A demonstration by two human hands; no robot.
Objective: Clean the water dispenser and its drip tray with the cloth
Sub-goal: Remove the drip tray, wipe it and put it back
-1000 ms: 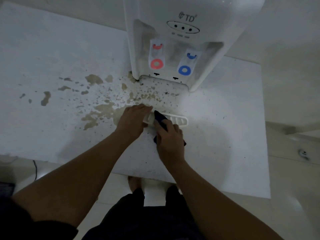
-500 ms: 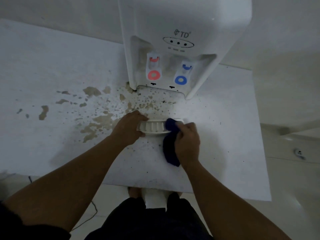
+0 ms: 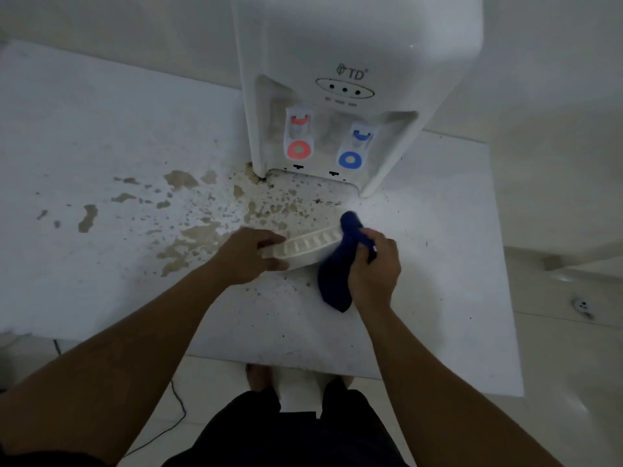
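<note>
**Wiping the Detached Drip Tray**

Holding the white slotted drip tray [image 3: 305,247] in front of the water dispenser [image 3: 350,96], the left hand [image 3: 244,256] grips the tray's left end, thumb and fingers curled around it. The right hand [image 3: 372,271] clenches the dark blue cloth [image 3: 338,271], pressing it against the tray's right end. The stained white countertop [image 3: 101,146] carries the dispenser; brown stains [image 3: 199,234] spread left of its base.
</note>
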